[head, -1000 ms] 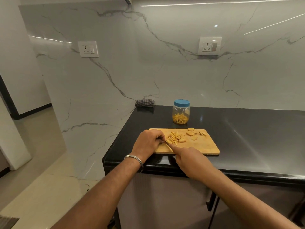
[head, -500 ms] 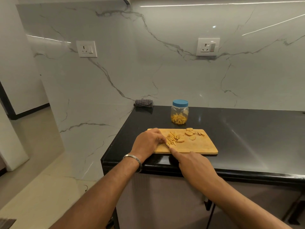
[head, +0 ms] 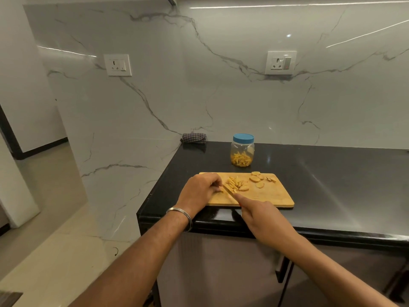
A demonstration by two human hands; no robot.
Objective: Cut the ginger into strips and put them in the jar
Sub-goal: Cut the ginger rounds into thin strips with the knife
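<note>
A wooden cutting board (head: 274,197) lies at the counter's front left corner. On it sits a pile of ginger strips (head: 235,183), with several round ginger slices (head: 256,179) to their right. My left hand (head: 202,189) is curled over a ginger piece at the board's left end; the piece is mostly hidden under the fingers. My right hand (head: 265,218) grips a knife (head: 229,189), index finger stretched along the blade's back, blade down beside my left fingertips. A clear jar (head: 242,152) with a blue lid holds ginger strips behind the board.
The black counter (head: 332,185) stretches to the right. A folded checked cloth (head: 194,138) lies in the back left corner against the marble wall. Two wall sockets (head: 281,62) sit above. The counter's left edge drops to the floor.
The knife blade and my right hand have shifted slightly over the ginger beside my left fingers. The strip pile, slices and jar stay where they were.
</note>
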